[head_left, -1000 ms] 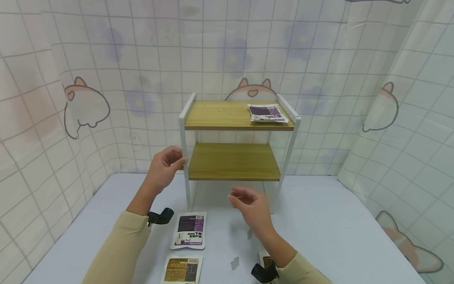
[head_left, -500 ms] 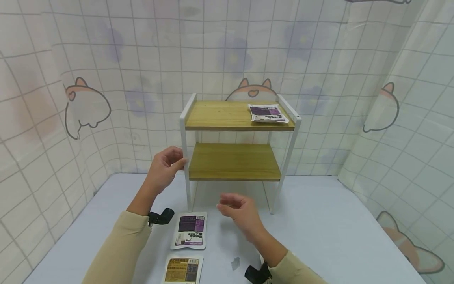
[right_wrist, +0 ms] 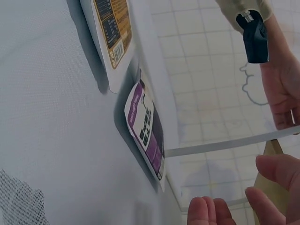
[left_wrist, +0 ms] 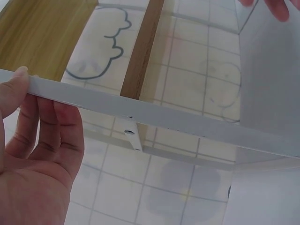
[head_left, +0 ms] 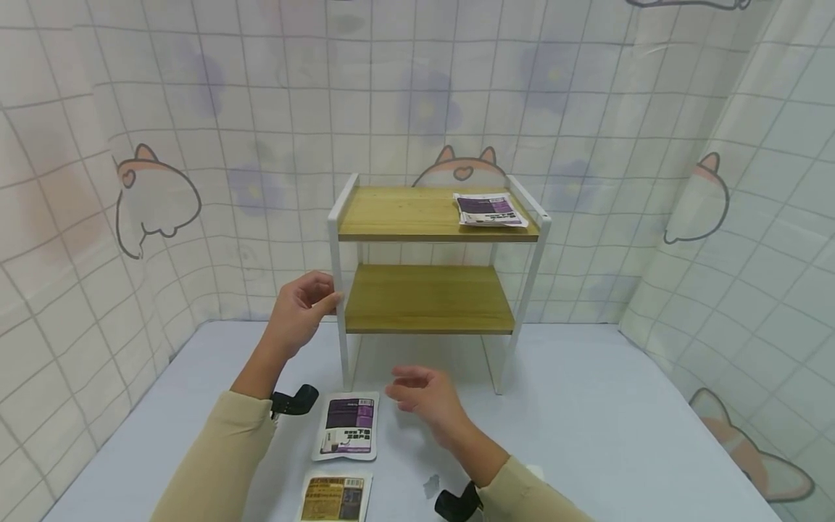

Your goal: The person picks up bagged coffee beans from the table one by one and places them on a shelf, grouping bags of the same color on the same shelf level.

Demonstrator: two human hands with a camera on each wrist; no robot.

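My left hand (head_left: 296,319) pinches the front left post of a two-tier rack (head_left: 430,297) with white legs and wooden boards. In the left wrist view, its thumb lies on one side of the white post (left_wrist: 187,118) and the fingers curl behind. A flat white packet with a purple and black label (head_left: 348,426) lies on the table in front of the rack. Just right of that packet my right hand (head_left: 427,402) hovers with nothing in it, its fingers loosely bent and the thumb apart from them in the right wrist view.
Nearer me lies a packet with a gold-brown label (head_left: 334,499). Purple-labelled packets (head_left: 491,210) rest on the right of the top board. A small grey patch (head_left: 432,486) shows on the table. Behind the right sleeve, a pale edge (head_left: 536,471) peeks out.
My right hand has moved left and down, from in front of the rack's middle toward the purple-labelled packet on the table. My left hand has kept its hold on the post.
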